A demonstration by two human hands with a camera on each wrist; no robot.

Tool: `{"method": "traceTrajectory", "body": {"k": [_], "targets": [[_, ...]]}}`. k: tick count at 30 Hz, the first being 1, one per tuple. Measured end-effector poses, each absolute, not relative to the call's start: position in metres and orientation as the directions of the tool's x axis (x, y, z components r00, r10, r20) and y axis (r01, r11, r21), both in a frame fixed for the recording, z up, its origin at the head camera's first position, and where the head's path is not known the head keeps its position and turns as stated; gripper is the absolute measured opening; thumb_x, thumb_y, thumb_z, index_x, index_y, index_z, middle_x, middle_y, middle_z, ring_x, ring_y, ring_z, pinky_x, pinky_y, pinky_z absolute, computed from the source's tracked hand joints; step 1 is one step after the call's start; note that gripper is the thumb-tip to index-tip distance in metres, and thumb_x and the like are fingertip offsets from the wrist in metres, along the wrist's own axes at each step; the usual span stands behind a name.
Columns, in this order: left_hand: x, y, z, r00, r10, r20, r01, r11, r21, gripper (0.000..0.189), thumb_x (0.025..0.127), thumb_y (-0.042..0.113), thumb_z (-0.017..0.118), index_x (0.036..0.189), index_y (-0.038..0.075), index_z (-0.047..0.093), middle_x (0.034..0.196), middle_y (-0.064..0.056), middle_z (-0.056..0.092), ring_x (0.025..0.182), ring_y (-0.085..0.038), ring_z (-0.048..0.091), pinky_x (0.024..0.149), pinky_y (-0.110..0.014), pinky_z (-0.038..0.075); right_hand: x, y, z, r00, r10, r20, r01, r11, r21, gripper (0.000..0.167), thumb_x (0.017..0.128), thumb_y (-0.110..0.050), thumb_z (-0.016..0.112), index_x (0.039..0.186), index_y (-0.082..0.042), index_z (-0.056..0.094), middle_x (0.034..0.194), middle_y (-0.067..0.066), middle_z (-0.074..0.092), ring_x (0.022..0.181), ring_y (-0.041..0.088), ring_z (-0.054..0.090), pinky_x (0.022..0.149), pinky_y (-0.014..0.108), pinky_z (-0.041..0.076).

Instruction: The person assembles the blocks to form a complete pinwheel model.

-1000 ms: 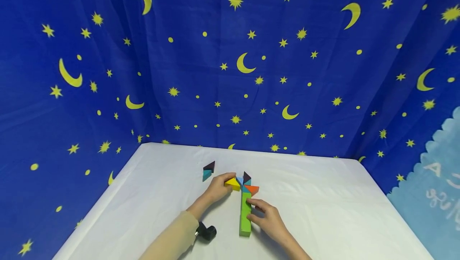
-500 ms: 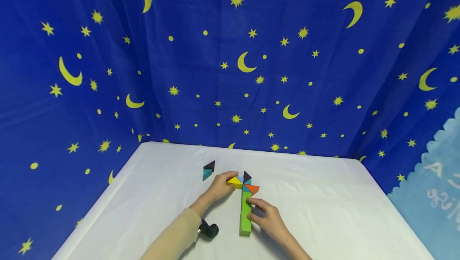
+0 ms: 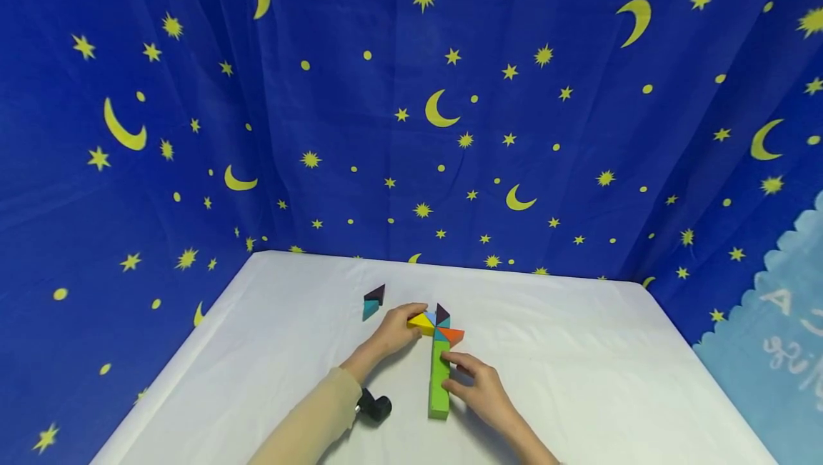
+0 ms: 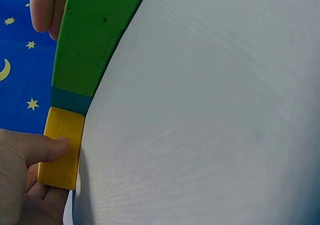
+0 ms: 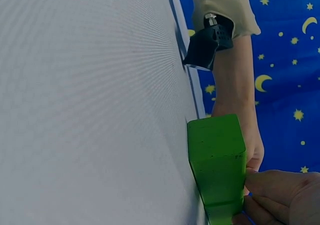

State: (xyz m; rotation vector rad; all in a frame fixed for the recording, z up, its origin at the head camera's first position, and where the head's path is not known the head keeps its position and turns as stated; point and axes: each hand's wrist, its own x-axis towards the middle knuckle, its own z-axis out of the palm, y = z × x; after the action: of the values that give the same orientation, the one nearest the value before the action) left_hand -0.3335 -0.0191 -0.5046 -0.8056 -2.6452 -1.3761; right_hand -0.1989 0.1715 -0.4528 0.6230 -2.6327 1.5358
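Note:
In the head view my left hand (image 3: 397,329) pinches a yellow triangular block (image 3: 421,323); the left wrist view shows the thumb on the yellow block's (image 4: 62,157) side face. That block sits against a light blue triangular block (image 3: 431,318). Beside them, dark purple (image 3: 442,314) and orange (image 3: 453,336) triangular blocks fan out around teal-blue pieces (image 3: 440,336). Below runs a column of green blocks (image 3: 439,383). My right hand (image 3: 481,390) touches the column's right side with thumb and fingertips, not wrapped around it.
A loose dark purple block (image 3: 376,294) and a teal block (image 3: 370,309) lie at the far left on the white-covered table (image 3: 579,365). A black device (image 3: 374,406) is strapped at the left wrist. A blue star-and-moon curtain (image 3: 360,115) stands behind.
My left hand has moved slightly right with the yellow block, closing the gap to the light blue block. The right hand stays at the green column.

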Motion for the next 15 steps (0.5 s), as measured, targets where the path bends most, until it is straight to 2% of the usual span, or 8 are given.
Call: {"method": "traceTrajectory", "body": {"k": [9, 15], "targets": [[-0.334, -0.019, -0.505, -0.873, 0.411, 0.263, 0.453, 0.481, 0.751, 0.047, 0.081, -0.004, 0.065, 0.128, -0.003, 0.055, 0.126, -0.015, 0.058, 0.116, -0.029, 0.053, 0.100, -0.042, 0.042, -0.199, 0.171, -0.455, -0.918, -0.327, 0.226, -0.359, 0.438, -0.824, 0.040, 0.082, 0.002, 0.068, 0.119, 0.013, 0.056, 0.119, 0.028, 0.057, 0.111, 0.044, 0.053, 0.092, 0.048, 0.046], [-0.334, -0.023, -0.498, -0.865, 0.421, 0.274, 0.465, 0.465, 0.753, 0.049, 0.083, -0.003, 0.066, 0.130, -0.004, 0.053, 0.123, -0.016, 0.059, 0.112, -0.029, 0.056, 0.097, -0.039, 0.046, -0.212, 0.178, -0.477, -0.918, -0.315, 0.239, -0.364, 0.438, -0.822, 0.041, 0.082, -0.002, 0.070, 0.120, 0.008, 0.058, 0.121, 0.024, 0.058, 0.112, 0.041, 0.055, 0.092, 0.046, 0.047]]}}
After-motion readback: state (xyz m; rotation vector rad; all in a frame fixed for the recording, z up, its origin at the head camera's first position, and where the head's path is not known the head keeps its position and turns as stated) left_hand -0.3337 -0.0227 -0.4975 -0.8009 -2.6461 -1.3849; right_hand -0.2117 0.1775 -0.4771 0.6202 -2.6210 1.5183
